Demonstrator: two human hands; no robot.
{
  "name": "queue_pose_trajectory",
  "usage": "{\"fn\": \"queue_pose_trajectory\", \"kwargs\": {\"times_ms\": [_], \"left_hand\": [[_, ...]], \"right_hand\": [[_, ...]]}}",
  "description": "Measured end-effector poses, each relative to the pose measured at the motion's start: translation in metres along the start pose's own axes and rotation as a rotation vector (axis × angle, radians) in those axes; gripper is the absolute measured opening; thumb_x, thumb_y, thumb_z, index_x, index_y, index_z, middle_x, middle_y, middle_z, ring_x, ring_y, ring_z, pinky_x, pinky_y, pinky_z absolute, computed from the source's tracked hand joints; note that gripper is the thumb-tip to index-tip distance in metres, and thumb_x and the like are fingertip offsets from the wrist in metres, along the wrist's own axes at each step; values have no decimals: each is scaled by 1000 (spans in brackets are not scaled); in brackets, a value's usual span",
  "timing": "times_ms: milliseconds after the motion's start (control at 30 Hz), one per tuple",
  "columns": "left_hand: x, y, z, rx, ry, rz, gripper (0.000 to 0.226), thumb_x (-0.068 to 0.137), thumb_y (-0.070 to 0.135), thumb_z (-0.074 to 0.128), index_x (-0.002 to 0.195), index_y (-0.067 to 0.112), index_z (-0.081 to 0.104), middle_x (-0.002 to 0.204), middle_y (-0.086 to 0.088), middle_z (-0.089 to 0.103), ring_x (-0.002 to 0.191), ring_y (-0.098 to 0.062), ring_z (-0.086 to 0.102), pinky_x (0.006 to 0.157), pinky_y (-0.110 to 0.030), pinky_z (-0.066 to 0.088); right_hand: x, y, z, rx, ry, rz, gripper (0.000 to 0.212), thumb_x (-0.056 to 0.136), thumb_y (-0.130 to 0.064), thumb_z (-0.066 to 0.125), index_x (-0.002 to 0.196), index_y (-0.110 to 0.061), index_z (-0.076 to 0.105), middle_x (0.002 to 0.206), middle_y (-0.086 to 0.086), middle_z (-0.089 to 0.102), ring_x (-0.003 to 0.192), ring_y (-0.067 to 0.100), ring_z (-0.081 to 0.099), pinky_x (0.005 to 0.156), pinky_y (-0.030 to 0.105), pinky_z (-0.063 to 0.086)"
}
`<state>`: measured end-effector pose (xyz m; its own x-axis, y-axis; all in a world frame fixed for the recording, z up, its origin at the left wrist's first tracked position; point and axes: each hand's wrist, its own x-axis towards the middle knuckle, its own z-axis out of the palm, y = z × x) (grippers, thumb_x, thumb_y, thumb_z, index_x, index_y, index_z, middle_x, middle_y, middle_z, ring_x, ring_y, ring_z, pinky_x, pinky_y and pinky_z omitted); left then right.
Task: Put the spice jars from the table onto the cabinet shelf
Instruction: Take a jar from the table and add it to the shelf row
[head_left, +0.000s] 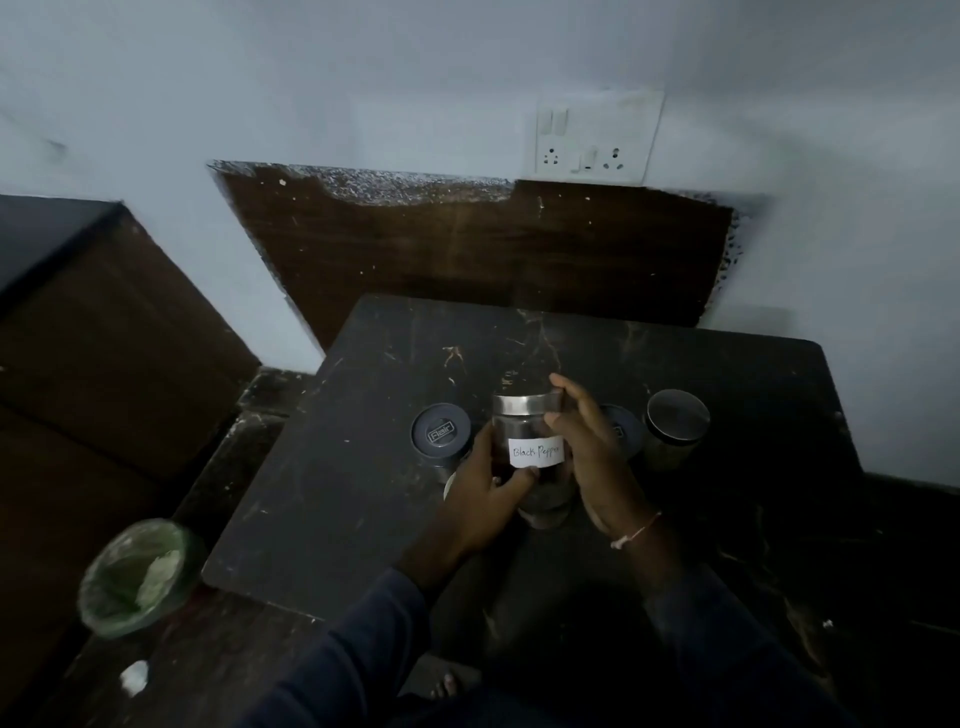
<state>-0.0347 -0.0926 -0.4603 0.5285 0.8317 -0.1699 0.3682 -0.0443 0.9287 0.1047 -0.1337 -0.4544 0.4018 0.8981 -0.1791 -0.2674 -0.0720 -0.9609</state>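
Both hands hold one glass jar (530, 441) up over the dark desk (363, 467), near its middle. The jar has a shiny metal lid and a white label that says "Black Pepper". It is tipped a little, with the lid leaning away from the person. The left hand (483, 499) wraps around the left side and bottom of the jar, with the thumb pressed just under the label. The right hand (592, 457) grips the right side, with fingers (563, 389) curled up by the lid. A thin string band (636, 531) goes around the right wrist. Both arms wear dark blue sleeves (363, 644). More jars stand on the desk behind the hands. A jar with a grey lid (440, 430) stands just left of the held jar. Another grey-lid jar (621, 426) peeks out behind the right hand, mostly hidden. A jar with a metal lid (676, 422) stands to the right of that one. A green bin (137, 577) sits on the floor by the left corner of the desk. A white switch board (597, 135) is on the wall above a brown wood panel (493, 249). A dark cabinet (93, 322) stands at the left
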Motion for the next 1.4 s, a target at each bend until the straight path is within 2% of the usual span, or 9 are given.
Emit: {"fn": "queue_pose_trajectory", "kwargs": {"times_ms": [100,267,400,467,667,800,1000,1167,1400], "left_hand": [[2,7,-10,46,19,27,52,85,1,62,127,23,42,104,13,63,87,15,61,72,-6,47],[10,10,-29,155,6,53,57,85,3,64,115,46,40,105,20,59,96,17,58,75,-5,47],[29,28,-49,144,11,87,49,84,31,64,127,39,41,108,14,62,95,10,61,73,-9,49],[46,43,-61,102,20,132,67,76,47,61,136,26,42,114,8,65,98,3,64,76,-14,51],[98,159,-143,139,55,479,59,84,21,69,136,28,42,117,12,65,108,2,61,87,-15,50],[111,264,-205,137,85,746,66,81,25,71,138,31,39,113,8,68,101,-7,66,85,-25,56],[128,397,-277,97,179,1036,56,83,24,66,133,34,40,111,10,68,101,-5,66,81,-20,55],[173,451,-308,255,295,960,50,85,39,64,129,36,40,99,23,59,94,2,59,83,-21,49],[251,466,-307,868,193,589,46,93,42,41,124,12,57,128,-10,59,114,-26,55,93,-34,43]], "right_hand": [[3,1,-3,42,-92,-51,45,92,-12,55,134,-29,49,132,-1,60,119,13,60,94,32,52],[17,0,-4,-12,-191,-78,44,95,-11,54,134,-28,48,125,-15,63,117,4,59,90,22,51],[43,-23,13,-128,-151,-92,42,95,-27,56,135,-38,46,133,-8,57,119,9,58,90,26,51],[59,-46,21,-249,-122,-141,44,95,-36,55,136,-41,42,136,-6,53,122,11,54,93,29,49],[94,-196,63,-390,-168,-494,44,92,-30,62,131,-39,43,135,-9,55,120,5,56,96,26,50],[87,-318,103,-538,-105,-779,52,84,-40,69,129,-40,43,125,-26,54,107,-1,63,85,18,53],[90,-464,166,-588,-43,-1147,42,87,-28,69,124,-37,51,115,-15,64,93,5,70,76,18,55],[139,-523,188,-744,109,-1189,34,87,-32,68,119,-31,55,108,-17,63,100,4,64,81,17,50],[236,-544,173,-933,281,-946,28,88,-35,65,111,-24,52,116,1,60,101,19,58,81,31,48]]}}
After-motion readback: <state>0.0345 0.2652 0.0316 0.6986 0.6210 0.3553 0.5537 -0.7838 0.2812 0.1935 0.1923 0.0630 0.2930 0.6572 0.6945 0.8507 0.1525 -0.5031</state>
